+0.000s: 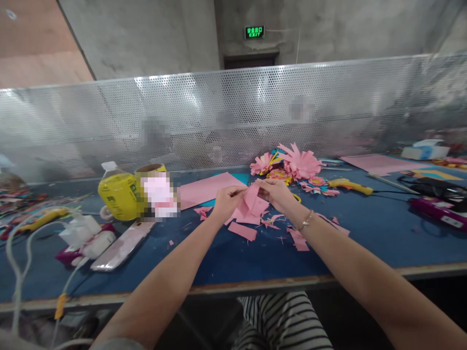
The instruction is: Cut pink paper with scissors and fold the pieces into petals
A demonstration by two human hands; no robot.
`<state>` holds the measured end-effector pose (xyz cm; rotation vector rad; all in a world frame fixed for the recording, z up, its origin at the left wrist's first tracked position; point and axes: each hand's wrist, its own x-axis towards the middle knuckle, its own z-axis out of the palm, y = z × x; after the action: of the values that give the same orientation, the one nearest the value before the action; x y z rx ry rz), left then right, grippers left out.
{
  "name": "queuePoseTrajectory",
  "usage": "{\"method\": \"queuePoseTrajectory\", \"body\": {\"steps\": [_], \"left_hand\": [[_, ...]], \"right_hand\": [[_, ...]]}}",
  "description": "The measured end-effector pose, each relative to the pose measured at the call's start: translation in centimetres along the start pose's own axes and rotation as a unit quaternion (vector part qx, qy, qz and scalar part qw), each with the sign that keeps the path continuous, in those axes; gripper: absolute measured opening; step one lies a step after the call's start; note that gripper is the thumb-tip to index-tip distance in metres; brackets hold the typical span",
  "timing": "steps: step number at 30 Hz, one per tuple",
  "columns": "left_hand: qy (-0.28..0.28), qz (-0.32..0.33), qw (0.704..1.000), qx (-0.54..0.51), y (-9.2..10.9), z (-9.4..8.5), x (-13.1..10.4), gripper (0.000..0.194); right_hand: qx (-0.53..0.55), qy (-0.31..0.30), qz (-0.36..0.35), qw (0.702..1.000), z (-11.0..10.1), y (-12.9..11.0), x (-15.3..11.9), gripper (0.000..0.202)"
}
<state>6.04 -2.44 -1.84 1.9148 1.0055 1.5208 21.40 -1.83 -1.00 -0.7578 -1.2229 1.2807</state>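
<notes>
Between my two hands is a small piece of pink paper (251,197), raised over the blue table and apparently folded. My left hand (226,201) pinches its left side between thumb and fingers. On the other side, my right hand (275,192) grips its upper right edge, fingertips closed together. Under and around the hands lie loose pink paper pieces (242,231) and thin scraps. Just behind my right hand rest several pink paper flowers (301,163) with fringed petals, some with yellow and blue parts. A large pink sheet (207,189) lies behind my left hand over a teal one.
A yellow-labelled bottle (118,194), a roll of tape (150,168), a propped lit phone and another phone (122,246) lying flat stand left, near white chargers and cables. To the right are a yellow glue gun (350,186) and a purple power strip (438,212). A perforated metal panel (197,116) runs behind.
</notes>
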Motion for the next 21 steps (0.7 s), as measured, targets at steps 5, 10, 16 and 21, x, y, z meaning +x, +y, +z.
{"method": "queuePoseTrajectory", "body": {"steps": [5,10,16,21], "left_hand": [[0.041,-0.004,0.999,-0.023,-0.1,-0.1,0.1,0.018],[0.05,-0.004,0.998,-0.032,-0.1,0.0,0.1,0.016],[0.07,-0.031,0.996,-0.045,-0.2,-0.2,0.2,0.017],[0.088,-0.032,0.994,-0.062,-0.8,-0.5,0.5,0.02]], "right_hand": [[-0.052,-0.027,0.014,0.998,0.4,0.4,-0.1,0.025],[-0.119,-0.013,-0.044,0.992,0.4,0.7,0.1,0.025],[-0.102,-0.044,-0.004,0.994,0.5,0.9,0.0,0.022],[-0.132,-0.082,0.026,0.987,0.5,1.0,-0.1,0.016]]}}
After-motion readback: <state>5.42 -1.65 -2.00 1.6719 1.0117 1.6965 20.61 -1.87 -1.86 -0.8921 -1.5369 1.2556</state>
